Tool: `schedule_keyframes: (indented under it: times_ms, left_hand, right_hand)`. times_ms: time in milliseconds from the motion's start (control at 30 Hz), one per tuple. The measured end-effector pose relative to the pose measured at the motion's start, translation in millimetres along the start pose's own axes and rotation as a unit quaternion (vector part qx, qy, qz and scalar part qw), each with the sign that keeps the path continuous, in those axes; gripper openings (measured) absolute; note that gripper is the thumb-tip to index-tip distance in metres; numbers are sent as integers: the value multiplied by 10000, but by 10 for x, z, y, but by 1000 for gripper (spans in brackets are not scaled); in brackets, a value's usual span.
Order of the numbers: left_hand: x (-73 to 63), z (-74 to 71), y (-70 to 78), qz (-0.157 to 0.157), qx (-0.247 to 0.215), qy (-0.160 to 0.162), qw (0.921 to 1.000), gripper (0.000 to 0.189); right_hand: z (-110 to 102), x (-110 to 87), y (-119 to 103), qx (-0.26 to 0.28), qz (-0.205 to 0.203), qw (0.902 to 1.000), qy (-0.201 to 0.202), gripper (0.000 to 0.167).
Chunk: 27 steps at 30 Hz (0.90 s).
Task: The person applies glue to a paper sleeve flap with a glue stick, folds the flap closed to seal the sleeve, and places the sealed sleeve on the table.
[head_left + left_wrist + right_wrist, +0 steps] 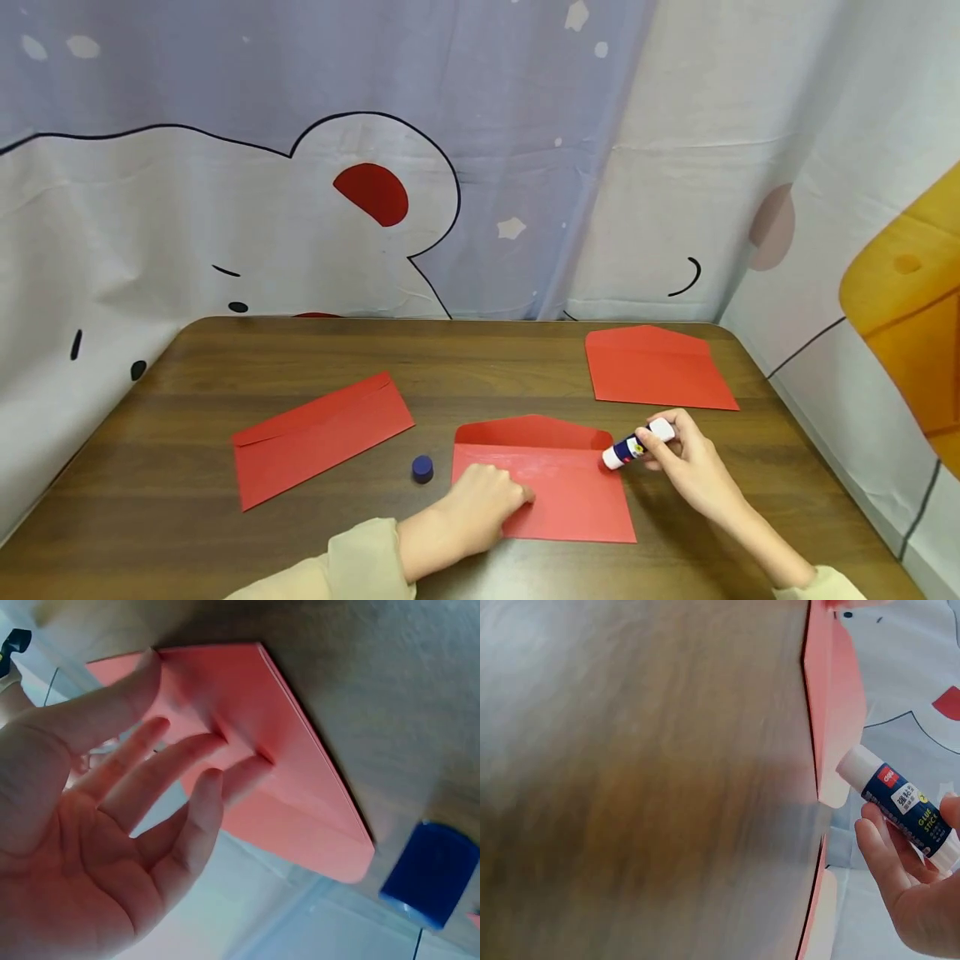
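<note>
A red envelope [573, 500] lies with its pointed flap unfolded toward the far side. My left hand [483, 504] rests on its left part; the left wrist view shows loosely bent fingers [176, 761] with fingertips against the paper and nothing in the palm. In my right hand [697, 471] I hold a glue stick [628, 451] by its white base, thumb against fingers. Tilted, its uncapped white end is at the envelope's right edge near the flap fold; whether it touches I cannot tell. "GLUE STICK" is readable on the blue label [907, 806].
The blue cap [422, 469] stands on the wooden table [480, 367] left of the envelope. Farther left lies a red envelope [322, 442] with its flap folded down. Another red envelope [656, 367], flap unfolded, is at the back right. A printed curtain [510, 167] hangs behind the table.
</note>
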State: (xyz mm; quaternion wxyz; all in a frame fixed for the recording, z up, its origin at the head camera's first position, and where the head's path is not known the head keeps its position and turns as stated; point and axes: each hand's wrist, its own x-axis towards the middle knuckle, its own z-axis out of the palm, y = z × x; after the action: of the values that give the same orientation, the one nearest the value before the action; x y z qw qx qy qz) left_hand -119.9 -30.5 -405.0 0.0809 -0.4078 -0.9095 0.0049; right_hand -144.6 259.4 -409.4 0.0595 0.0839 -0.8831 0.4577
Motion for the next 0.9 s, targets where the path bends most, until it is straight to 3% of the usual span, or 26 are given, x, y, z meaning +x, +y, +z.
schedule_keyframes:
  times_ms: [133,233,400,533,633,700,900]
  left_hand:
    - [48,-46,-57,188,-37,-179,9997,28]
    - [105,-87,-111,276,-276,-550,9977,31]
    - [225,-145,-242,41,-1034,-1192,9875,35]
    - [300,-113,-353,-171,-1142,-877,9894,45]
    - [342,-64,-409,-299,-850,-364,9953,60]
    - [366,-38,-435,-383,-635,-215,9970,74]
    - [435,20,-477,-557,-667,-465,9951,111]
  right_hand:
    - [-31,14,-8,167,179,9996,111,28]
    - [-57,23,-7,285,273,9991,168,28]
    - [-85,15,8,574,432,9973,168,27]
    - [-82,-31,15,711,531,9959,147,26]
    - [-72,-66,11,754,569,9954,135,25]
    - [-65,-85,2,769,562,9954,137,25]
    - [-47,-118,-27,784,430,9959,144,24]
